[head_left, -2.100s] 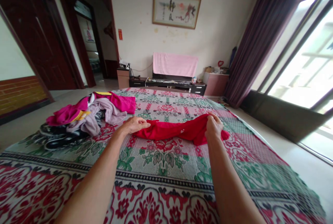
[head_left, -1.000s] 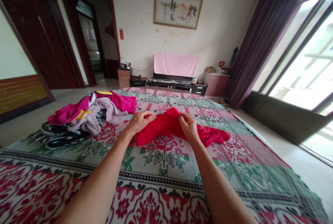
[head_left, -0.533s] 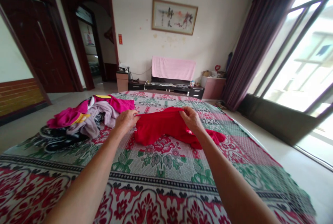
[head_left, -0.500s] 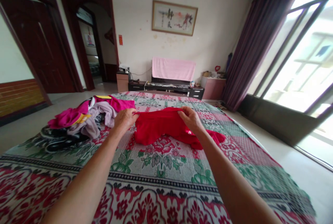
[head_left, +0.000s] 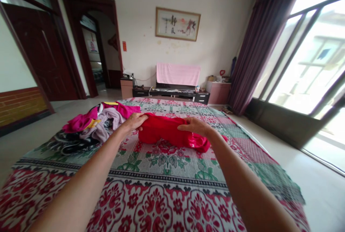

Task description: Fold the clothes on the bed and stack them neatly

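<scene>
A red garment (head_left: 163, 131) lies bunched on the patterned cloth (head_left: 156, 203) in front of me; its exact kind does not show. My left hand (head_left: 134, 121) grips its upper left corner, thumb below and fingers over the fabric. At the upper right part, my right hand (head_left: 195, 126) pinches the cloth, with the thumb pointing left across it. Between the two hands the top edge is drawn fairly straight. The right end of the garment lies crumpled under and beyond my right wrist.
Left of my left hand is a heap of clothes (head_left: 91, 126) in pink, pale mauve and black. Behind the far edge stand a low black cabinet (head_left: 172, 93) and a television under a pink cloth (head_left: 178, 73). A purple curtain (head_left: 258, 45) hangs beside the window at right.
The stretched top edge has lowered and the garment's front now hangs flatter. My right hand has turned, its thumb now lying over the fabric. The view has shifted slightly.
</scene>
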A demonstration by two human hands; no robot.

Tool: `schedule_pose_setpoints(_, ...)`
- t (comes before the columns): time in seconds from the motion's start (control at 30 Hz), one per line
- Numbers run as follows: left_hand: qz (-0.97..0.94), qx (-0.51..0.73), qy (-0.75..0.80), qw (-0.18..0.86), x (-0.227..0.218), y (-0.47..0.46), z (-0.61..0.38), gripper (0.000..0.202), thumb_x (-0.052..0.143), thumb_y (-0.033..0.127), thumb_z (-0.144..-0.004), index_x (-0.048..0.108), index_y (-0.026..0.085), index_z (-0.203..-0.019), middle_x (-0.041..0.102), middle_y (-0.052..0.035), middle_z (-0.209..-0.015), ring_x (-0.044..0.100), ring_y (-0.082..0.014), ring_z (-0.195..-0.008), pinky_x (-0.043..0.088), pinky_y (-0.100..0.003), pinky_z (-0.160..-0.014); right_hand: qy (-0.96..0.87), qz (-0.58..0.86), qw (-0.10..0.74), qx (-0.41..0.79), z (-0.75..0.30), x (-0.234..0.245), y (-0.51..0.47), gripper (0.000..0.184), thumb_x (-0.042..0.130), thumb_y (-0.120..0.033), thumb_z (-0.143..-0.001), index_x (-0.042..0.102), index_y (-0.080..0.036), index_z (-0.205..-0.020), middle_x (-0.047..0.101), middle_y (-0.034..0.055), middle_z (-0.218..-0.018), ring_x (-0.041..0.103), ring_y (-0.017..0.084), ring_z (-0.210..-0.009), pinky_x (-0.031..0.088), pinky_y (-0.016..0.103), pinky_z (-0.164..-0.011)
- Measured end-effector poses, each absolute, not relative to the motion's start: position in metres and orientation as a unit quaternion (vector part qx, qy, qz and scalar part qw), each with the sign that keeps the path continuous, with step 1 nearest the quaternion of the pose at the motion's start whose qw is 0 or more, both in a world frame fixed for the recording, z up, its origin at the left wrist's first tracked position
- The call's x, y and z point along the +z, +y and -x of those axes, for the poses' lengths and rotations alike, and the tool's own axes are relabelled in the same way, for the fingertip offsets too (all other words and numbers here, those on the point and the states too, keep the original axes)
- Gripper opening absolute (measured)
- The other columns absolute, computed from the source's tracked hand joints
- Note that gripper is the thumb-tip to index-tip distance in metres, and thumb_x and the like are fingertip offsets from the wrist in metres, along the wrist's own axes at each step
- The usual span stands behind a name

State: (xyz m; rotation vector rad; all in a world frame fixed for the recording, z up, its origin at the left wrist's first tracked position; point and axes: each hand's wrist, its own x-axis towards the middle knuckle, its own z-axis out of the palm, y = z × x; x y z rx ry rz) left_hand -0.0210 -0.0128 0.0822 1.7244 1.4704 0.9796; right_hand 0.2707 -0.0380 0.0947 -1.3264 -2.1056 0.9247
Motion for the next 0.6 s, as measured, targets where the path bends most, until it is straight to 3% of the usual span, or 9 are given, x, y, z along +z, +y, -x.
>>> schedule_pose_setpoints(0.13,-0.787,0.268,0.517,0.204,0.097,-0.023,0.032,0.039,0.061,0.047,-0.068,0.07,0.018,-0.092,0.065,-0.0006,-0.064,0.059,-0.0142,-0.058,0.038,-0.02,-0.048,-0.756,0.464,0.323,0.33,-0.282,0.105,-0.039,0.029,0.065,-0.046,-0.072,0.068,-0.018,-0.08,0.062,-0.0019,-0.061,0.05,0.008,-0.05,0.037,0.02,-0.047)
schedule_pose_setpoints(0.23,-0.844,0.174,0.478,0.169,0.107,-0.03,0.038,0.042,0.063,0.049,-0.065,0.07,0.022,-0.097,0.07,-0.0015,-0.08,0.062,-0.0166,-0.07,0.04,-0.02,-0.056,-0.767,0.452,0.307,0.336,-0.29,0.115,-0.047,0.027,0.069,-0.042,-0.067,0.069,-0.017,-0.077,0.062,-0.0029,-0.06,0.051,0.009,-0.051,0.038,0.02,-0.048)
schedule_pose_setpoints(0.37,-0.869,0.118,0.476,0.068,0.126,-0.017,0.04,0.018,0.06,0.031,-0.064,0.071,0.024,-0.075,0.067,0.0005,-0.065,0.06,-0.0155,-0.065,0.039,-0.02,-0.057,-0.801,0.46,0.203,0.326,-0.291,0.133,-0.044,0.016,0.075,-0.03,-0.053,0.067,-0.018,-0.061,0.058,-0.0065,-0.051,0.05,0.008,-0.049,0.037,0.019,-0.047)
schedule_pose_setpoints(0.43,-0.849,0.126,0.513,0.004,0.146,-0.003,0.036,0.012,0.057,0.022,-0.061,0.069,0.023,-0.063,0.064,0.0,-0.058,0.06,-0.0166,-0.066,0.039,-0.021,-0.058,-0.798,0.504,0.198,0.265,-0.287,0.15,-0.031,0.013,0.075,-0.024,-0.051,0.064,-0.018,-0.055,0.053,-0.0073,-0.046,0.049,0.009,-0.049,0.037,0.02,-0.049)
schedule_pose_setpoints(0.5,-0.819,0.182,0.542,-0.051,0.173,0.009,0.026,0.018,0.054,0.019,-0.063,0.07,0.022,-0.07,0.065,-0.0023,-0.063,0.062,-0.0192,-0.073,0.042,-0.022,-0.063,-0.751,0.571,0.306,0.128,-0.281,0.174,-0.015,0.01,0.071,-0.022,-0.055,0.063,-0.016,-0.055,0.049,-0.0065,-0.045,0.049,0.01,-0.052,0.038,0.022,-0.053)
schedule_pose_setpoints(0.6,-0.697,0.417,0.555,-0.18,0.21,0.012,0.007,0.037,0.046,0.016,-0.071,0.068,0.017,-0.1,0.069,-0.0082,-0.092,0.062,-0.0217,-0.093,0.044,-0.026,-0.078,-0.582,0.55,0.595,-0.065,-0.271,0.215,0.0,0.019,0.057,-0.026,-0.071,0.067,-0.014,-0.082,0.059,-0.0019,-0.064,0.054,0.013,-0.067,0.042,0.025,-0.063)
